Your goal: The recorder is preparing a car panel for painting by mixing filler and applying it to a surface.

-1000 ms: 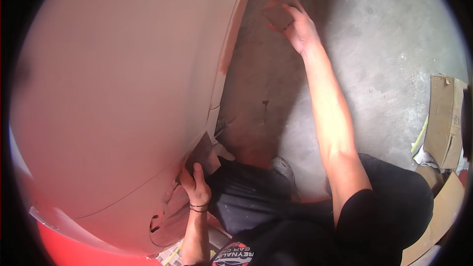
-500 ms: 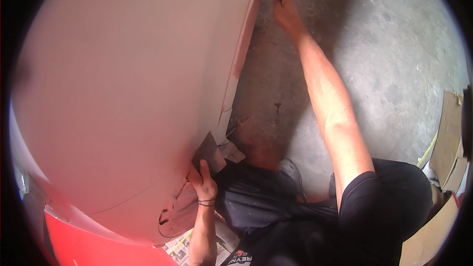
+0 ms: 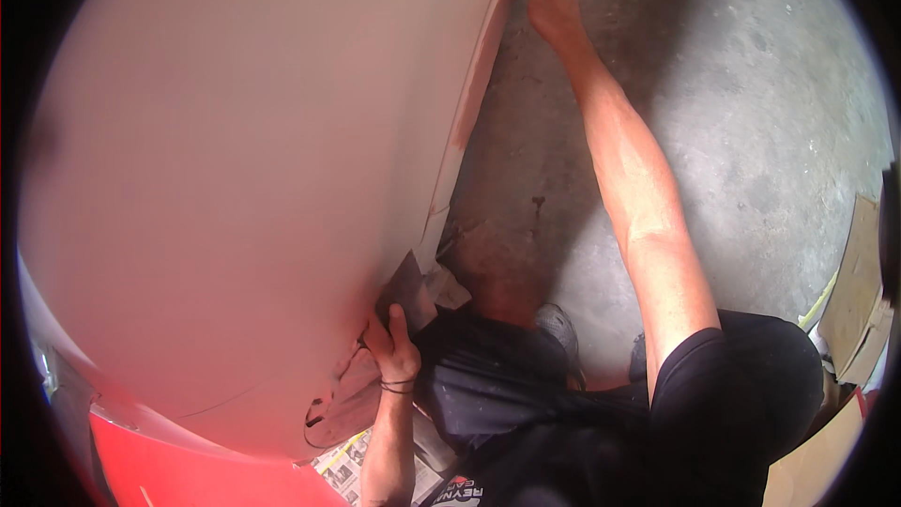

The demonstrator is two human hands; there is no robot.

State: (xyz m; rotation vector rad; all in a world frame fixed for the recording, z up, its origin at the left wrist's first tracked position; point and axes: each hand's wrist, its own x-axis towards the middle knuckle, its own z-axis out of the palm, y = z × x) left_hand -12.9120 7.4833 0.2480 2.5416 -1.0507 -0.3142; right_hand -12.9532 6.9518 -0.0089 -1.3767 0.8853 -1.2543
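Note:
A large pale vehicle panel (image 3: 235,150) fills the left side, with a reddish-brown patch (image 3: 474,94) along its right edge. My left hand (image 3: 394,343) grips a dark grey abrasive sheet (image 3: 408,272) beside the panel's lower right, near a shadowed, cut-out area (image 3: 338,394). My right hand (image 3: 552,0) is stretched to the top of that edge, fingers bent against it; what they hold is mostly hidden. My knees, in dark trousers, are bent below.
Grey concrete floor (image 3: 770,113) lies to the right, with folded cardboard (image 3: 849,291) at the far right and a tan sheet (image 3: 807,460) below it. A red curved panel (image 3: 188,460) and newspaper (image 3: 333,465) show at the bottom; a shoe (image 3: 558,338) rests on the floor.
My right hand, earlier lifted off the panel with a square pad, has moved up onto its edge. The view has shifted slightly. My left hand keeps its grip.

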